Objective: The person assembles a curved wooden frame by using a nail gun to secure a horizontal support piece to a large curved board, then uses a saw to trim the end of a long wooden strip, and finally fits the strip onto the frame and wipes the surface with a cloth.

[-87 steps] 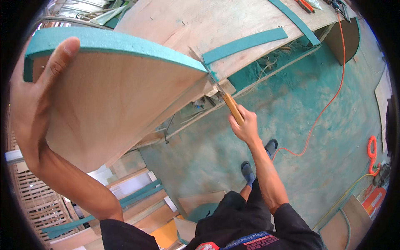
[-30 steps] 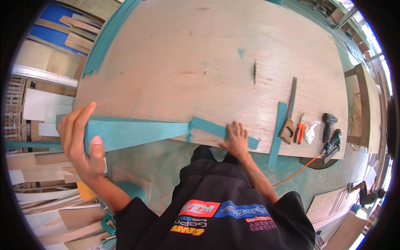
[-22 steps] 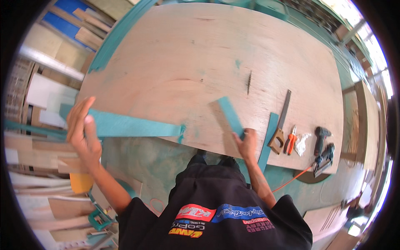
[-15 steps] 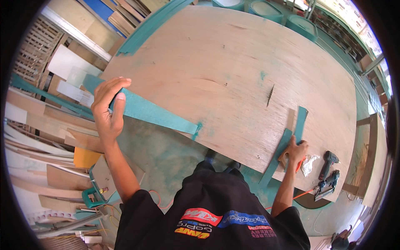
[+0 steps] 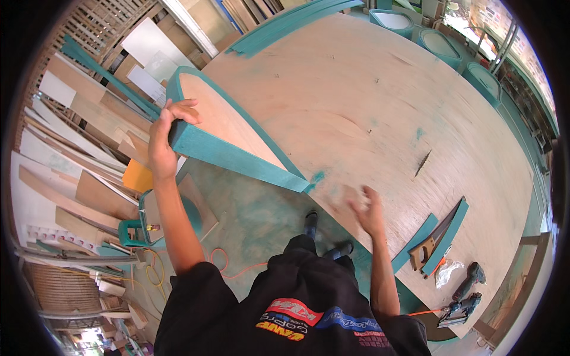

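My left hand (image 5: 164, 141) is closed over the near-left corner of a teal-edged wooden panel (image 5: 240, 164), long and tapering to the right. The panel stands tilted at the table's front edge, its bare plywood face showing and its narrow end by a teal paint smear. My right hand (image 5: 370, 215), blurred, hovers above the plywood tabletop (image 5: 332, 101) with fingers apart and nothing in them. To its right lie a handsaw (image 5: 422, 254) with a wooden handle and two teal strips, one strip (image 5: 449, 236) beside the saw and the other (image 5: 415, 240) left of it.
A cordless drill (image 5: 470, 281), a nail gun (image 5: 461, 310) with an orange hose and a crumpled white wrapper (image 5: 448, 272) lie at the table's near right. Teal strips (image 5: 285, 26) are stacked at the far left. Boards (image 5: 77, 154) lean along the left; a green stool (image 5: 132, 232) stands below.
My right hand has let go of the teal strip by the saw and moved left. The panel under my left hand has turned, showing its plywood face. The view has shifted.
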Demonstrator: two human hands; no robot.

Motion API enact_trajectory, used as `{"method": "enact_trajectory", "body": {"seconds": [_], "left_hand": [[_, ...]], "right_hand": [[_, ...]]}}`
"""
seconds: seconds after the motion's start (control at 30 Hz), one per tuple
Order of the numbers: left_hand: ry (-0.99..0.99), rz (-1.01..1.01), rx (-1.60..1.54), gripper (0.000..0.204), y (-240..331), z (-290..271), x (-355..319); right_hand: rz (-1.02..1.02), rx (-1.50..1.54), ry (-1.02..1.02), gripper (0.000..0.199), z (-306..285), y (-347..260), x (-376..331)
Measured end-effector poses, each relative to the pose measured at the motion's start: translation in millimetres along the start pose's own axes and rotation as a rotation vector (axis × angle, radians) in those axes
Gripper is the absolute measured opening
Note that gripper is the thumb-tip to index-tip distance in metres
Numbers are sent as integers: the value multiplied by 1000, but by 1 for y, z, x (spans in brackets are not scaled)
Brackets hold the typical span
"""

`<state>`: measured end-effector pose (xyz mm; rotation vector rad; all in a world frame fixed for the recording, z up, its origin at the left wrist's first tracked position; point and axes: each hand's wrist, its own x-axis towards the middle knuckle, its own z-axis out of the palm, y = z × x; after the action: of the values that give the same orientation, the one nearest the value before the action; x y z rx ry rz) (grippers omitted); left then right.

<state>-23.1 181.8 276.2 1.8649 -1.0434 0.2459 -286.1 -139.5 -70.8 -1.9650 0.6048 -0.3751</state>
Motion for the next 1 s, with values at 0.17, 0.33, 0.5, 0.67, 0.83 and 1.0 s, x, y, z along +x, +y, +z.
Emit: {"method": "enact_trajectory", "body": {"seconds": [0.17, 0.33, 0.5, 0.67, 0.83, 1.0], "left_hand": [[20, -58, -149, 66, -25, -44, -21], [199, -86, -214, 73, -40, -66, -60], [381, -920, -333, 76, -84, -153, -132], [90, -1380, -139, 92, -174, -236, -227], [208, -1623, -118, 102, -287, -227, -323], [293, -1697, -181, 102, -353, -208, -397]], "right_hand": [[-484, -80, -292, 81, 121, -91, 45], [-458, -152, -462, 63, 181, -83, 57], [-587, -369, -304, 50, 218, -89, 11], [-547, -544, -345, 49, 252, -159, -16], [-361, -555, -710, 57, 281, -178, 4], [-302, -509, -207, 54, 334, -176, 50]]}}
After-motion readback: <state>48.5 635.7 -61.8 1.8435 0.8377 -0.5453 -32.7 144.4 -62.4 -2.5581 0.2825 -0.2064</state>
